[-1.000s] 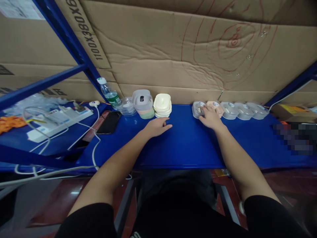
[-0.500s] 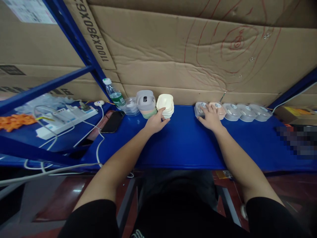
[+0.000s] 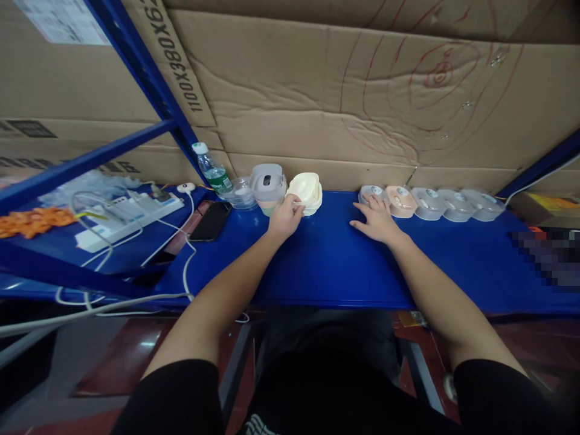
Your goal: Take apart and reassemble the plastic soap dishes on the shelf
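My left hand [image 3: 286, 217] pinches the near left edge of the top cream plastic bowl [image 3: 305, 188], which sits tilted on a stack of like ones. Just left of it stand stacked containers with a translucent grey one [image 3: 267, 183] on top and pink and green below. My right hand [image 3: 378, 221] has its fingers spread. Its fingertips lie over the front of a lidded grey container [image 3: 369, 191], leftmost in a row; whether they press on it I cannot tell. Beside that one is a peach container [image 3: 401, 201], then several grey ones [image 3: 428, 203].
Clear round tubs [image 3: 241, 195], a water bottle [image 3: 212, 172] and a black phone [image 3: 210, 221] are at the left of the blue table [image 3: 335, 266]. Further left lie a white power strip [image 3: 131, 220] with cables and orange parts [image 3: 36, 222]. Cardboard [image 3: 281, 78] walls the back.
My left hand has closed on the rim of the top cream bowl, which now tilts. My right hand has slid left off the peach container, fingers spreading. The view has shifted slightly.
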Demonstrator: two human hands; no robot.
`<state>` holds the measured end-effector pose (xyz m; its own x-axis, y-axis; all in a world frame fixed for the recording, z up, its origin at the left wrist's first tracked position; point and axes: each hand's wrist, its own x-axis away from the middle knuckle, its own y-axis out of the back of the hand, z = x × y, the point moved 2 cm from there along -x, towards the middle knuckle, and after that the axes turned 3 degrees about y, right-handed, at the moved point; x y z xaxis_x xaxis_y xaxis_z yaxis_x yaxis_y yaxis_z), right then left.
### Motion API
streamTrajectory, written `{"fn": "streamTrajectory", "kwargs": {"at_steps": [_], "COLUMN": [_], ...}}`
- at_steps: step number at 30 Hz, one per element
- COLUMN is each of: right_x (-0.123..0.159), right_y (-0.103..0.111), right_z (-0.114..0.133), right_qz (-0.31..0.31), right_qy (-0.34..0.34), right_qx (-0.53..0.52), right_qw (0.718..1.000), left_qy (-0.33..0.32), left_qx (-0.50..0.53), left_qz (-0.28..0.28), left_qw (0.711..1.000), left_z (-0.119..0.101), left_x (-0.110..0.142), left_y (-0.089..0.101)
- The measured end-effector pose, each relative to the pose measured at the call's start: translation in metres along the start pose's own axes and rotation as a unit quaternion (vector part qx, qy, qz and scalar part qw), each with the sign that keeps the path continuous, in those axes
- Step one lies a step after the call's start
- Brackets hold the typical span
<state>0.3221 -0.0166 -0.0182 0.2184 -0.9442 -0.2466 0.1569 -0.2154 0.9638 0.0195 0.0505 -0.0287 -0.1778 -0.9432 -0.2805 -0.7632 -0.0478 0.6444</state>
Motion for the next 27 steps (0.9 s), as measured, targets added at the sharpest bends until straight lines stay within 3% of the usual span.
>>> {"fn": "streamTrajectory", "kwargs": {"at_steps": [6, 12, 16, 19, 23, 27], "right_x": [-0.001, 0.003, 0.009, 0.011, 0.009, 0.004], "right_y": [0.000, 0.021, 0.034, 0.037, 0.029, 0.016], "right_z": [0.000, 0.017, 0.025, 0.023, 0.023, 0.028], "right_qz": [-0.017, -0.126, -0.165, -0.142, -0.074, 0.046], "right_qy": [0.016, 0.066, 0.089, 0.084, 0.027, -0.007], "right_qx": [-0.018, -0.107, -0.136, -0.144, -0.169, -0.161], "right_qw": [1.000, 0.984, 0.973, 0.976, 0.982, 0.986], "left_qy": [-0.042, -0.098, -0.152, -0.159, -0.127, -0.085], "left_qx": [-0.006, -0.036, -0.049, -0.034, -0.065, -0.141], "left_qz": [-0.011, -0.027, 0.028, 0.033, 0.007, 0.063], "left_qw": [0.999, 0.994, 0.987, 0.986, 0.990, 0.984], "left_z": [-0.009, -0.027, -0.038, -0.044, -0.047, -0.043], "left_x": [0.003, 0.022, 0.037, 0.041, 0.037, 0.029], "left_y": [0.003, 0.008, 0.008, 0.010, 0.014, 0.013]}}
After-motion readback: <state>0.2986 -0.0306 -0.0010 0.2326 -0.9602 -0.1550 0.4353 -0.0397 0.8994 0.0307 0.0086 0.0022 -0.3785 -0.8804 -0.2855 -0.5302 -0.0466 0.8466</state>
